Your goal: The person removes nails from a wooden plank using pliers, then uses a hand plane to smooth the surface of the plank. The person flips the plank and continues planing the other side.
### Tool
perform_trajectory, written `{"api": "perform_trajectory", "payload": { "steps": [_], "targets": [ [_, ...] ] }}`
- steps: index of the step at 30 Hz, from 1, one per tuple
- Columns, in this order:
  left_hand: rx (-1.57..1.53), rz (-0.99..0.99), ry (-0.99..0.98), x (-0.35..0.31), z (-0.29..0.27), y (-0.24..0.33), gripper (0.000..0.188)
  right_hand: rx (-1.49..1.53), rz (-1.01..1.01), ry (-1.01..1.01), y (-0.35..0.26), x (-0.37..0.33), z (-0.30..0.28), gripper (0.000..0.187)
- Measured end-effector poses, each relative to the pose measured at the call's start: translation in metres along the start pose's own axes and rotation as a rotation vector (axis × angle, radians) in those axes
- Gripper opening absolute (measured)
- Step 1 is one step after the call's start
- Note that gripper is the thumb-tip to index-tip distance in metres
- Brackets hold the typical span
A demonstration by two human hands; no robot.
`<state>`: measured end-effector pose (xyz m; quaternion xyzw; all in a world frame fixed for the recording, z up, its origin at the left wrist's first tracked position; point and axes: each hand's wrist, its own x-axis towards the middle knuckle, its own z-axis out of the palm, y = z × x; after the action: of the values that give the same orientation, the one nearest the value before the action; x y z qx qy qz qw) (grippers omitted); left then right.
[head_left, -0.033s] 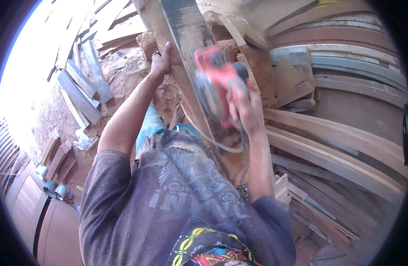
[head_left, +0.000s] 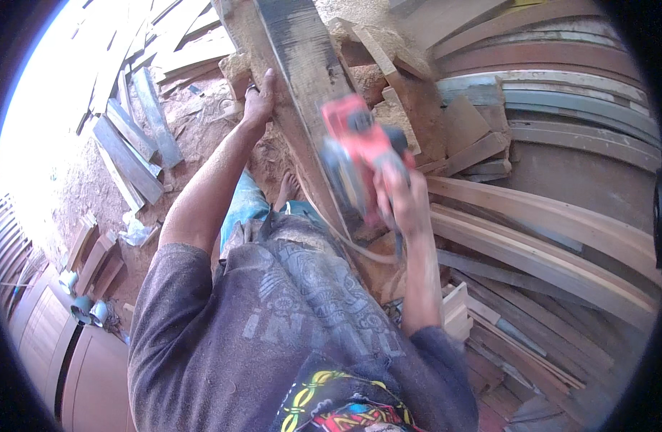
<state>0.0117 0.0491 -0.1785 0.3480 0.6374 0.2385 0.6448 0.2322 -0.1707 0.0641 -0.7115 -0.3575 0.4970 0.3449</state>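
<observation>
My right hand (head_left: 403,198) is wrapped around the rear handle of a red electric planer (head_left: 363,140), which is smeared by motion. Beneath the planer a long wooden plank (head_left: 298,61) runs away from me, dark and rough at its far part and browner closer in. My left hand (head_left: 259,101), with a ring on one finger, grips the plank's left edge; its thumb points away from me and the other fingers are partly hidden. A pale cord or hose (head_left: 345,241) curves below the planer's near end.
Long stacked boards (head_left: 547,223) fill the right side. Offcuts and sawdust surround a wooden block (head_left: 468,122) right of the plank. Loose grey strips (head_left: 133,158) lie on the dusty ground at left. My bare foot (head_left: 289,189) stands beside the plank. Brown panels (head_left: 93,374) are at lower left.
My right hand and the planer have moved toward me and slightly right along the plank, uncovering more of its dark surface. My left hand has stayed in place.
</observation>
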Motion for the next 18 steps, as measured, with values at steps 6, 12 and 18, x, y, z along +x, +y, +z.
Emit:
{"api": "perform_trajectory", "payload": {
  "steps": [6, 12, 18],
  "targets": [
    [-0.021, 0.028, 0.301, 0.001, 0.040, -0.010, 0.114, -0.019, 0.232, 0.152, 0.071, -0.142, -0.048, 0.046],
    [0.042, 0.081, 0.356, -0.014, 0.040, 0.004, 0.110, 0.014, 0.208, 0.163, 0.049, -0.097, -0.032, 0.044],
    [0.034, 0.185, 0.401, -0.007, 0.044, -0.009, 0.098, 0.024, 0.170, 0.130, 0.007, -0.006, -0.010, 0.046]
  ]
}}
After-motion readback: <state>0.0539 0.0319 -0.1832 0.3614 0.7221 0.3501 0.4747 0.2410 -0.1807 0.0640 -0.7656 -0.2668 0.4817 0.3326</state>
